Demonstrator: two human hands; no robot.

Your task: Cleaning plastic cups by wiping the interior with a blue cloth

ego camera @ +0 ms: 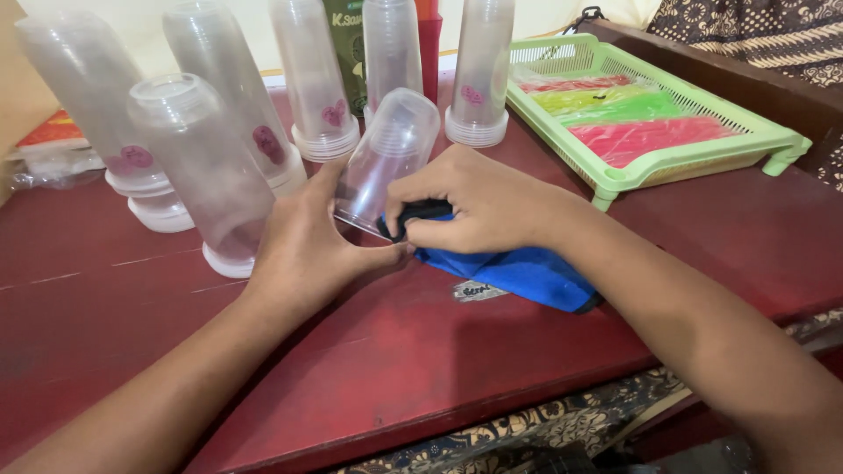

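Looking down at a dark red table (421, 351), two bare hands meet over a clear plastic cup (391, 154). The cup is see-through and faintly ribbed near its closed end; it lies tilted on its side, closed end pointing up and away, open rim low and facing the hands.

The left hand (303, 241) rests on the table with fingers spread, thumb stretched toward the cup's rim and fingertips along the cup's near side — it steadies the cup rather than closing around it. The right hand (479, 206) is curled shut, its fingers clamped on a dark wad of blue cloth (527, 272) pressed at the cup's open mouth. The rest of the cloth trails out from under this hand, lying flat on the table beneath the wrist and forearm.

So the cup sits just beyond both hands, between them, touching the left fingers and meeting the cloth held in the right.

Beyond the cup and to the left of the left hand stand several stacks of clear cups (198, 162), upside down, some marked with small pink stickers. Beyond the right hand, well apart, sits a light green slotted tray (667, 167) holding flat packets in red, green and yellow. A small printed label (479, 290) lies on the table just beside the cloth.
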